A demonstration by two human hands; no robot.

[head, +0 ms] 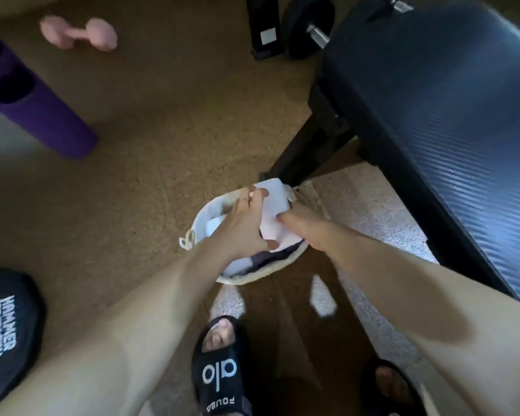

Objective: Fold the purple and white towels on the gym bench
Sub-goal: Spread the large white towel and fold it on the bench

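- The left grip [243,223] has its fingers and thumb curled round the near and left edge of a folded white towel [272,205], a ring showing on one finger.
- The right grip [303,225] holds the same towel from the right side, thumb pressed on top; its fingers are hidden beneath the cloth.
- Both grips hold the white towel just above a pale woven basket [198,217] on the floor, directly under them.
- Under the grips, inside the basket, lies more cloth: a white piece to the left and a dark, purplish towel [261,261] at the near side; blur keeps me from telling its folds.
- A small looped handle [189,239] sticks out of the basket rim, left of the left grip.
- Right of and beyond the grips stands the dark padded desk [448,100], its black leg coming down just behind the basket.
- Nearer than the grips, two feet in black slides [219,370] stand on the floor.
- Far left of the grips: a rolled purple mat [42,109], a pink dumbbell [78,33] beyond it, and a black lettered pad [9,325] near the bottom left.
- Beyond the grips, past the desk's end, sits a black weight plate [308,25].
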